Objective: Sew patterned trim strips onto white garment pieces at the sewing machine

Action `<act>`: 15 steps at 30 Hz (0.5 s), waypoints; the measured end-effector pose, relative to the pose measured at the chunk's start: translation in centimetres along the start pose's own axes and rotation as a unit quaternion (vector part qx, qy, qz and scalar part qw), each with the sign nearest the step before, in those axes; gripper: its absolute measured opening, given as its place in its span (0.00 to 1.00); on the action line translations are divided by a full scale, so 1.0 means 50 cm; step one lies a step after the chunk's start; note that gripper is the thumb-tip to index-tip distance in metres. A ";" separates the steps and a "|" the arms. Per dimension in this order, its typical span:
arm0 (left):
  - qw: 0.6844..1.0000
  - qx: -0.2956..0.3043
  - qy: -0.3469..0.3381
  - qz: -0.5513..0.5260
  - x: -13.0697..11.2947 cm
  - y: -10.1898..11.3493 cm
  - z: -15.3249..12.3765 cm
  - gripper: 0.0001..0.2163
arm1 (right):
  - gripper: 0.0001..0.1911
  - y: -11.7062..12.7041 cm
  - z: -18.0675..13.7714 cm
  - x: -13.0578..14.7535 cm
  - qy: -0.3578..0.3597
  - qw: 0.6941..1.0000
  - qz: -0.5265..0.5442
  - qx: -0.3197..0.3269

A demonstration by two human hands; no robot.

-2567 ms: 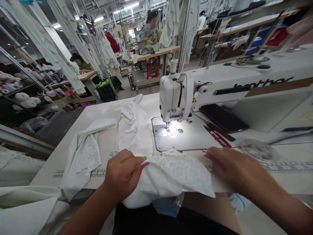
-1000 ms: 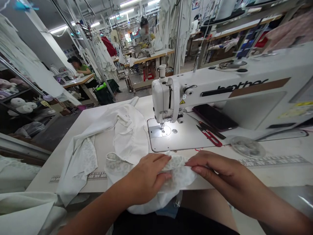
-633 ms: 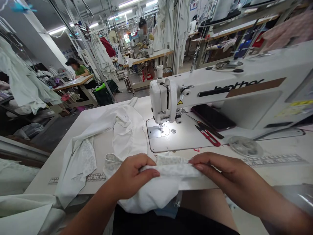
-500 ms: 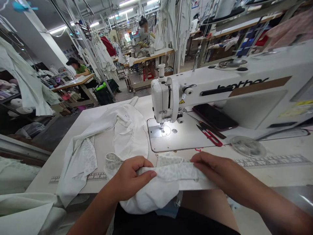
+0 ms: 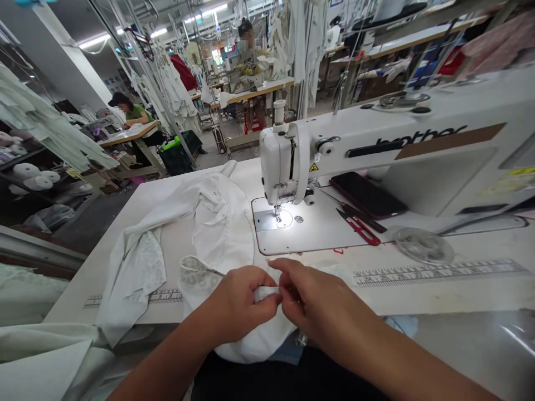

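White fabric with a pale patterned lining, a garment piece (image 5: 223, 231), spreads over the left of the sewing table and hangs over its front edge towards my lap. My left hand (image 5: 246, 298) pinches a folded edge of it between thumb and fingers. Close against it, my right hand (image 5: 309, 298) has its thumb and fingertips on the same edge. The cloth between the two hands is mostly hidden by the fingers. Beyond the hands stands a white sewing machine (image 5: 284, 161), its needle area lit over the metal plate (image 5: 276, 239).
Red-handled thread snips (image 5: 360, 227), a dark screwdriver-like tool (image 5: 371, 221), a dark phone (image 5: 368, 195) and a clear round dish (image 5: 424, 246) lie right of the needle. A printed ruler (image 5: 438, 273) runs along the table front. Two people (image 5: 140, 114) sit at machines farther back.
My right hand has moved left from the far end of the patterned strip to meet my left hand. The stretched strip is now gathered and largely covered by the hands.
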State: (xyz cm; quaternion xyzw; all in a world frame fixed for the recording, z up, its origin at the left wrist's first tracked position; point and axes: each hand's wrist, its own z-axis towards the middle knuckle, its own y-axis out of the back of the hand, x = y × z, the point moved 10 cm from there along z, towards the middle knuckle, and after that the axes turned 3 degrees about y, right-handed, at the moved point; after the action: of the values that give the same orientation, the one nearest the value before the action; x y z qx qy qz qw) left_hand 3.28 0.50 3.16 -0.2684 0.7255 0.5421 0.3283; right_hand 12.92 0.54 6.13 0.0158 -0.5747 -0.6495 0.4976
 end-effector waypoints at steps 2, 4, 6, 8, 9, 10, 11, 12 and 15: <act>1.000 -0.011 -0.005 0.007 0.000 0.002 0.001 0.04 | 0.22 -0.003 -0.004 -0.013 -0.019 1.000 0.009 0.000; 1.000 -0.013 -0.017 0.007 -0.002 0.002 0.003 0.04 | 0.20 -0.003 -0.011 -0.027 -0.039 0.998 0.058 -0.002; 1.000 -0.007 -0.026 0.004 -0.004 -0.001 0.004 0.04 | 0.19 -0.003 -0.018 -0.034 -0.045 0.992 0.121 -0.001; 1.000 -0.003 -0.030 0.005 -0.006 -0.003 0.005 0.03 | 0.18 -0.004 -0.022 -0.035 -0.044 0.985 0.166 -0.001; 1.000 -0.003 -0.031 0.005 -0.006 -0.003 0.005 0.03 | 0.18 -0.006 -0.023 -0.036 -0.043 0.983 0.180 0.000; 0.999 -0.003 -0.031 0.006 -0.007 -0.004 0.004 0.03 | 0.18 -0.008 -0.024 -0.036 -0.043 0.981 0.187 0.002; 0.999 -0.004 -0.032 0.007 -0.009 -0.004 0.004 0.02 | 0.19 -0.008 -0.024 -0.035 -0.041 0.982 0.186 -0.001; 0.999 -0.007 -0.033 0.009 -0.011 -0.003 0.003 0.02 | 0.18 -0.008 -0.023 -0.034 -0.040 0.983 0.180 -0.005; 0.999 -0.011 -0.036 0.017 -0.016 -0.003 0.002 0.02 | 0.15 -0.007 -0.023 -0.038 -0.044 0.987 0.152 -0.021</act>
State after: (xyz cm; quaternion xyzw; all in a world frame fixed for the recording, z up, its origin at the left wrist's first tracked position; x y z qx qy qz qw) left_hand 3.93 0.59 3.66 -0.2403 0.7116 0.5646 0.3422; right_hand 14.32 0.91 4.42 -0.1101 -0.5781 -0.5783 0.5650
